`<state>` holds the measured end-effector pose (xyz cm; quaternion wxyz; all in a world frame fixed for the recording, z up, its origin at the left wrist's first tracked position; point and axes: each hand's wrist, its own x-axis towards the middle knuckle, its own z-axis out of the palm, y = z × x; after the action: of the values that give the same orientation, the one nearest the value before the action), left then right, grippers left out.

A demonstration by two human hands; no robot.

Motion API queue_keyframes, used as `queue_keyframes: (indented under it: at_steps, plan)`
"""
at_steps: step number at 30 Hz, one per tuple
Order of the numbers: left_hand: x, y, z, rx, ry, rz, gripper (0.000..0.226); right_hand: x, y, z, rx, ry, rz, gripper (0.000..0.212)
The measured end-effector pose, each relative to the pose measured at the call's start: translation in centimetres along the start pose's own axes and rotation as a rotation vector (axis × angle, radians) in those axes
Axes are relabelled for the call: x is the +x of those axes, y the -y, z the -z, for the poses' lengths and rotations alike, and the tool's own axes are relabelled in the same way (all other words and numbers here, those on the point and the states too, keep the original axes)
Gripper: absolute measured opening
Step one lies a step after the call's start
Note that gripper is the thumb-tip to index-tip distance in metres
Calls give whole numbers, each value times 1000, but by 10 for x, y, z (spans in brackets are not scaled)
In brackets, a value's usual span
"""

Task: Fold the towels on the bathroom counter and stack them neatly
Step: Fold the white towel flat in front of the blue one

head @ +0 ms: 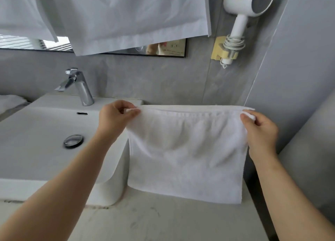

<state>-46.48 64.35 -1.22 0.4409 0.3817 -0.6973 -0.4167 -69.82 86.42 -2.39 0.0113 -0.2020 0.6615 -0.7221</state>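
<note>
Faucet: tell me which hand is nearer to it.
Left. The left hand pinches a top corner of the towel just right of the faucet; the right hand pinches the other top corner, far off to the right.

We see a white sink basin (36, 128) at 9 o'clock, with a chrome drain (73, 141) in its floor and a chrome faucet (80, 88) at 11 o'clock. At 1 o'clock a white hair dryer (244, 7) hangs in a yellow wall holder (217, 49).
</note>
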Motion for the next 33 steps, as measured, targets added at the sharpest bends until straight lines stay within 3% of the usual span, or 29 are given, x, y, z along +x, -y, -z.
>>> queue_keyframes:
  at_steps: [2, 6, 13, 19, 25, 29, 33]
  plan:
    - [2, -5, 7, -85, -50, -25, 21, -2, 4, 2, 8, -14, 29, 13]
    - [6, -16, 18, -91, 69, -63, 22, -6, 11, 5, 59, -33, 49, 20]
    - [5, -39, 29, -396, 125, 53, 19, 2, 34, 11, 137, -66, 116, 23]
    - [8, -38, 23, -379, 197, 174, 21, 16, 36, 20, 22, -23, 22, 21]
    - [9, 9, -10, 121, 369, 332, 14, 27, -12, 21, -336, 92, -192, 31]
    - [2, 43, -34, 452, 442, 261, 13, 18, -50, 18, -509, 126, -304, 27]
    - [2, 56, -48, 766, 491, 158, 23, 16, -76, 16, -627, 155, -276, 21]
